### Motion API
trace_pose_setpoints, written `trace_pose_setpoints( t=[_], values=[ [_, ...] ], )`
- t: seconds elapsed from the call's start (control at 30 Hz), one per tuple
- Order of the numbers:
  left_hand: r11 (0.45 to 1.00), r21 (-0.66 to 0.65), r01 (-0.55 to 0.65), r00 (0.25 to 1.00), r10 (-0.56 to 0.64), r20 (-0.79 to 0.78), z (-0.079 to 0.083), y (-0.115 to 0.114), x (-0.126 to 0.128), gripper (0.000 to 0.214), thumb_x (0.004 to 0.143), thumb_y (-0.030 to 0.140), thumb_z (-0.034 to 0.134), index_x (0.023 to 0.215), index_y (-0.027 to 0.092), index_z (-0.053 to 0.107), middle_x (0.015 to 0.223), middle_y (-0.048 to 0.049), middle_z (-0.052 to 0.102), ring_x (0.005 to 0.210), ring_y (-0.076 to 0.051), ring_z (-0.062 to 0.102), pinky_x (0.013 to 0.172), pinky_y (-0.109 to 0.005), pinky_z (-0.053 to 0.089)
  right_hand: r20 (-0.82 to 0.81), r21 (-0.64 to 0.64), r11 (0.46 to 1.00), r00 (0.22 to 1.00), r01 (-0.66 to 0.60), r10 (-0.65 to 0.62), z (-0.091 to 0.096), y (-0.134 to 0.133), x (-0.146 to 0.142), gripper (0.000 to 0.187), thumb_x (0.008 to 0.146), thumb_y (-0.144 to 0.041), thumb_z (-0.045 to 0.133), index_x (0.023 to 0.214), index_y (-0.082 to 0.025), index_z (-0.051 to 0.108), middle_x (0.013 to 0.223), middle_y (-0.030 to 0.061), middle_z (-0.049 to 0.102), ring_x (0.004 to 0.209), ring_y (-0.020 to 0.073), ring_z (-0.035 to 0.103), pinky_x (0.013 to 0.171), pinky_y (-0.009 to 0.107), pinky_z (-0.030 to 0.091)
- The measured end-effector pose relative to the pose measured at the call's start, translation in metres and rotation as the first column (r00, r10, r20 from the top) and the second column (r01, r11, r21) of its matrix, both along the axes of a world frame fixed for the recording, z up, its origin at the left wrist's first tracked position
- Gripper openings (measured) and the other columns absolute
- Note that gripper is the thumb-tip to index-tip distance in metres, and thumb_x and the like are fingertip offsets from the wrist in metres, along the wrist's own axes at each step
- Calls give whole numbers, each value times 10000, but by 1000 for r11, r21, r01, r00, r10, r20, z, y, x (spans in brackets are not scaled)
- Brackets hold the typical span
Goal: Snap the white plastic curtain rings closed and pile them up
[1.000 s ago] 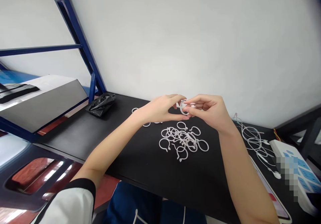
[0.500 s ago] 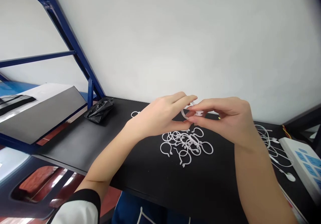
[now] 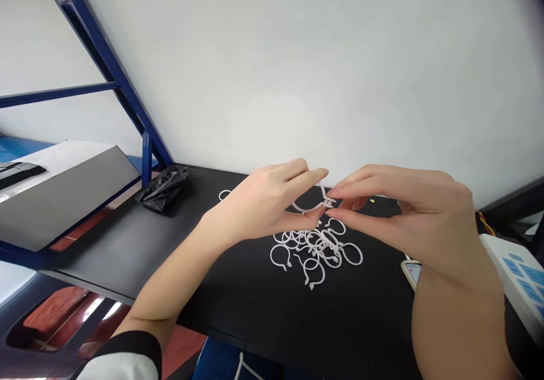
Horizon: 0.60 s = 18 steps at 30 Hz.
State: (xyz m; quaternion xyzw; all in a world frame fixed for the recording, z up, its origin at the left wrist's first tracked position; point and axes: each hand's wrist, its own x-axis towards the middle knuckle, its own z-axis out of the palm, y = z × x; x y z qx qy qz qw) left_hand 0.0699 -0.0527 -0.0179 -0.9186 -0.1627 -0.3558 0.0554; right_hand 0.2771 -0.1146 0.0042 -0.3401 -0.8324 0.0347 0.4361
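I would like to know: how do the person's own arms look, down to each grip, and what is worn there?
The left arm has a short white sleeve with a wide black cuff. The left grip and right grip are bare hands. The right arm's sleeve is out of view.

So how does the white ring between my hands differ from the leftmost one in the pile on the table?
The held ring is raised off the black table, between your left hand and right hand; the loose ring lies on the tabletop. The held ring is partly covered by your left hand, while the loose ring shows its whole outline. Both are thin and white.
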Motion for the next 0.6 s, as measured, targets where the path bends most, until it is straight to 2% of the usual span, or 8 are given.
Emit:
trace_pose_setpoints(
  t=[0.13,0.33,0.47,0.6],
  values=[
    [998,60,-36,999,35,17,1,1,-2,345,924,406,542,1115,124,598,765,-16,600,587,-87,486,536,-227,420,11,26,999,1000,19,-20,-1,1,-1,164,806,-136,726,885,-277,695,839,-32,726,688,126,673,602,275,557],
    [995,82,-57,998,57,8,1,2,-3,477,906,560,534,1067,120,620,706,-9,587,555,-88,476,528,-234,401,18,84,993,997,78,-80,-5,2,0,182,795,-138,735,861,-307,720,872,-46,744,724,151,700,641,301,577],
    [993,109,-49,998,44,51,-1,3,-3,550,859,637,549,1070,133,610,709,-4,584,563,-88,473,532,-235,403,-20,78,993,996,85,-84,-6,4,0,183,795,-145,736,865,-314,728,859,-46,742,693,144,685,570,297,559],
    [997,81,-4,995,-5,101,-3,5,-4,564,846,610,591,1142,130,573,742,-2,588,595,-88,494,549,-229,420,-89,63,997,995,51,-45,-6,3,-1,221,783,-112,738,872,-314,735,841,-44,734,662,129,657,500,282,515]
  ],
)
